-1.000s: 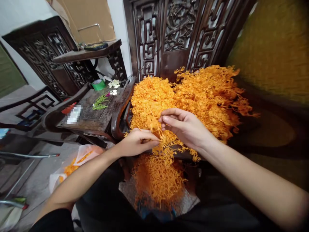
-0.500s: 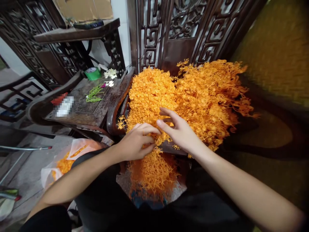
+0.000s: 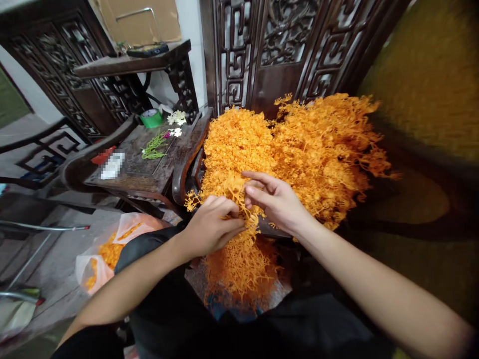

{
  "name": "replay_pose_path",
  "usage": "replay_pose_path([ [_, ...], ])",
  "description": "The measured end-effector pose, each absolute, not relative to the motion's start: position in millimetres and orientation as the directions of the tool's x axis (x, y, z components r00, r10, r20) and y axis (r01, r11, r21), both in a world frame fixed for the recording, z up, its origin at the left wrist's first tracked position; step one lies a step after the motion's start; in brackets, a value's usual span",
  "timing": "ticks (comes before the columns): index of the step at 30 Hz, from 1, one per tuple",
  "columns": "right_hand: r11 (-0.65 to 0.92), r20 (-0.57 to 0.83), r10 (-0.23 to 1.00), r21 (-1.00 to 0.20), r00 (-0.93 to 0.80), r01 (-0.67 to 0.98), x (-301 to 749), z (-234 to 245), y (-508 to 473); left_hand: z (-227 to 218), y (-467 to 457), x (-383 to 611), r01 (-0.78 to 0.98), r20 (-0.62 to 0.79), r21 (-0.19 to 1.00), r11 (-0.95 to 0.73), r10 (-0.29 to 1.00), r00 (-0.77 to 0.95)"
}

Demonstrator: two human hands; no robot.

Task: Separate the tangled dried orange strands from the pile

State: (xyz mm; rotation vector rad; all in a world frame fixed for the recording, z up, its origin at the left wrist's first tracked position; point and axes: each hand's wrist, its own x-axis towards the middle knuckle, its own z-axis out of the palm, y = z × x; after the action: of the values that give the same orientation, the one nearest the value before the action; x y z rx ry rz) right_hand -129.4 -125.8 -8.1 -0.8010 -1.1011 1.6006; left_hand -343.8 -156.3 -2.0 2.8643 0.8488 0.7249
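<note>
My left hand (image 3: 217, 224) is closed, thumb and fingers pinched on an orange plastic flower sprig (image 3: 236, 185) with thin branching stems. Just across from it, my right hand (image 3: 279, 202) has its index finger stretched out and its other fingers partly bent. Its fingertips are beside the sprig; whether they touch it is unclear. Behind both hands rises a large heap of similar orange sprigs (image 3: 239, 137), with a looser, spikier heap (image 3: 329, 149) to its right. Below the hands, a bunch of orange stems (image 3: 243, 274) lies over my lap.
A dark wooden chair (image 3: 157, 182) at left bears green tape (image 3: 151, 118), white flowers (image 3: 175, 118) and green stems (image 3: 154, 147). A translucent bag (image 3: 129, 227) with orange pieces sits on the floor. A carved wooden chair back (image 3: 280, 75) stands behind the heaps.
An orange sprig now shows in my left hand, whose fingers have closed. My right hand's fingers have bent and drawn closer to it. The view has shifted slightly left.
</note>
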Motion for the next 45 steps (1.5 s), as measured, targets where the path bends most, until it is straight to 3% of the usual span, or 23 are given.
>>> replay_pose_path([
  [3, -0.014, 0.071, 0.956, -0.959, -0.286, -0.284, -129.9, -3.4, -129.0, -6.3, -152.5, -344.6, 0.502, 0.384, 0.169, -0.848, 0.526, 0.759],
  [7, 0.0, 0.03, 0.962, -0.994, -0.272, -0.109, -134.2, -8.1, -130.0, -7.4, -148.1, -341.5, 0.508, 0.333, 0.053, -0.86, 0.495, 0.803],
  [11, 0.041, 0.064, 0.986, -0.988, -0.151, -0.151, -136.8, -13.0, -128.6, 2.7, -145.3, -341.6, 0.488, 0.269, 0.032, -0.872, 0.477, 0.836],
  [13, 0.092, 0.107, 0.992, -0.975, -0.067, -0.202, -134.7, -10.6, -127.3, 9.2, -141.1, -346.7, 0.447, 0.278, 0.181, -0.876, 0.481, 0.831],
  [16, 0.124, 0.126, 0.992, -0.96, 0.009, -0.253, -129.9, -2.6, -126.8, 16.2, -129.0, -358.2, 0.233, 0.401, 0.58, -0.781, 0.522, 0.753],
  [18, 0.101, 0.099, 0.995, -0.96, 0.021, -0.261, -128.0, 3.1, -127.7, 18.4, -119.7, -364.4, 0.063, 0.538, 0.748, -0.661, 0.658, 0.528],
  [21, 0.07, 0.075, 0.997, -0.965, -0.01, -0.252, -129.4, 9.4, -130.7, 18.2, -112.7, -363.8, -0.057, 0.597, 0.802, -0.594, 0.795, 0.111],
  [22, 0.065, 0.075, 0.997, -0.965, -0.028, -0.253, -131.0, 10.8, -132.0, 16.6, -113.4, -359.8, -0.069, 0.571, 0.821, -0.567, 0.817, 0.077],
  [24, 0.059, 0.077, 0.995, -0.965, -0.062, -0.257, -135.2, 12.9, -134.7, 10.6, -118.5, -346.3, -0.082, 0.444, 0.896, -0.437, 0.88, 0.169],
  [27, 0.069, 0.082, 0.995, -0.974, -0.049, -0.215, -141.7, 14.7, -137.3, -1.7, -127.7, -320.7, -0.082, 0.132, 0.991, -0.109, 0.92, 0.369],
  [30, 0.133, 0.134, 0.991, -0.989, -0.006, -0.065, -144.0, 16.3, -135.0, -7.9, -130.3, -303.9, -0.039, -0.049, 0.997, 0.073, 0.899, 0.435],
  [35, 0.245, 0.248, 0.969, -0.96, 0.007, 0.134, -135.5, 22.3, -125.1, -0.5, -128.9, -303.0, 0.121, -0.066, 0.992, 0.023, 0.931, 0.36],
  [40, 0.237, 0.236, 0.971, -0.971, 0.038, -0.013, -129.1, 28.8, -124.2, 5.2, -131.4, -307.6, 0.276, 0.049, 0.95, -0.145, 0.945, 0.325],
  [45, 0.227, 0.227, 0.974, -0.967, 0.013, -0.117, -128.1, 29.7, -125.1, 0.7, -131.5, -309.2, 0.286, 0.099, 0.938, -0.195, 0.943, 0.319],
])
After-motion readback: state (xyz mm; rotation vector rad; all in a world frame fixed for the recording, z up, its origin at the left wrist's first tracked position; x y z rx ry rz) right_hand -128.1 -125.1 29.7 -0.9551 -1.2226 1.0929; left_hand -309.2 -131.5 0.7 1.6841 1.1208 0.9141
